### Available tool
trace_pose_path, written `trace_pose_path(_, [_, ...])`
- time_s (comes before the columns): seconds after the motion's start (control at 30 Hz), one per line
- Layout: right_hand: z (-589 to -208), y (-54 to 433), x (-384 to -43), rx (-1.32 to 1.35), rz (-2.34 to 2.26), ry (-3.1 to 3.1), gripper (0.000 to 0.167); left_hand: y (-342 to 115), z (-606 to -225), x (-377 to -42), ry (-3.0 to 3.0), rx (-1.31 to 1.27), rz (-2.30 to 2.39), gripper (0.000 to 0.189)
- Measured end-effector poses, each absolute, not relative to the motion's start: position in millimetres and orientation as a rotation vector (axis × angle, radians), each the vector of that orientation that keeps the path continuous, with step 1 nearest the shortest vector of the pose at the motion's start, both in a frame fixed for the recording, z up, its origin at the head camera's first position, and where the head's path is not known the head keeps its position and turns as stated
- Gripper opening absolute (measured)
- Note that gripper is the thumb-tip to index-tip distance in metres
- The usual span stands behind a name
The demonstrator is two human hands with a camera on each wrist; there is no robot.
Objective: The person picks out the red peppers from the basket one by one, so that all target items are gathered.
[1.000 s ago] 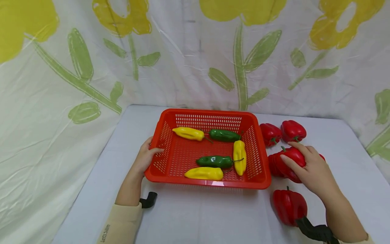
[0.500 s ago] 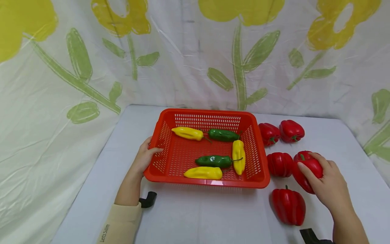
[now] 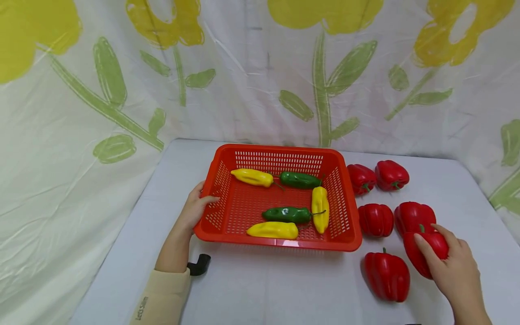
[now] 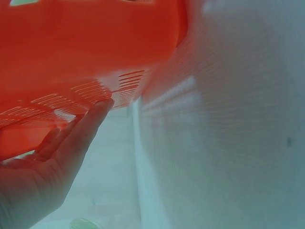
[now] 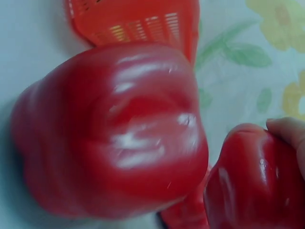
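My left hand (image 3: 194,210) grips the left rim of a red plastic basket (image 3: 280,243), thumb over the edge. In the left wrist view its fingers (image 4: 81,136) lie along the basket's outer slotted wall. Inside the basket are yellow peppers (image 3: 273,230) and green peppers (image 3: 286,215). At the right, my right hand (image 3: 459,266) holds a red bell pepper (image 3: 416,258) between thumb and fingers, stem upward. Just behind it sits another red bell pepper (image 3: 414,214), partly covered by it. In the right wrist view the held pepper (image 5: 252,183) shows beside a large nearer one (image 5: 114,133).
More red bell peppers stand right of the basket: two at the back (image 3: 392,175), one by its right wall (image 3: 376,220) and one nearer the front (image 3: 387,276). A white cloth covers the table (image 3: 260,289). A flower-printed curtain (image 3: 252,90) hangs behind.
My right hand has carried the bell pepper from beside the basket rightward and toward the front, exposing the peppers behind. The left hand and basket have stayed put.
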State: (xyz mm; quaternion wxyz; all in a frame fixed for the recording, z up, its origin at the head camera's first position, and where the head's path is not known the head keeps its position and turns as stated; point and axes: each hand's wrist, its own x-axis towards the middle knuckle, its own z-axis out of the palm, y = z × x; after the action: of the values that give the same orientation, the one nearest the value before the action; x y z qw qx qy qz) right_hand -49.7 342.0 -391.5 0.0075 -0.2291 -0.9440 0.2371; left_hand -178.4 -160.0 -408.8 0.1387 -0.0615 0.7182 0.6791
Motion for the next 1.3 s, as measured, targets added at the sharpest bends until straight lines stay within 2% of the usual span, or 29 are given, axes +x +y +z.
trace_pose_path(0.27, [-408.5, 347.8, -39.1, -0.990, 0.746, -2.974, 0.082, -159.9, -409.0, -177.8, 2.083, -0.183, 1.951, 0.055])
trace_pose_path(0.67, [-426.9, 352.3, -30.4, -1.163, 0.667, -3.022, 0.089, -161.1, -408.5, -177.6, 2.084, -0.167, 1.952, 0.055])
trace_pose_path(1.3, [-430.7, 344.7, -27.1, -1.237, 0.547, -3.044, 0.090, -160.3, -407.8, -177.7, 2.084, -0.167, 1.945, 0.056])
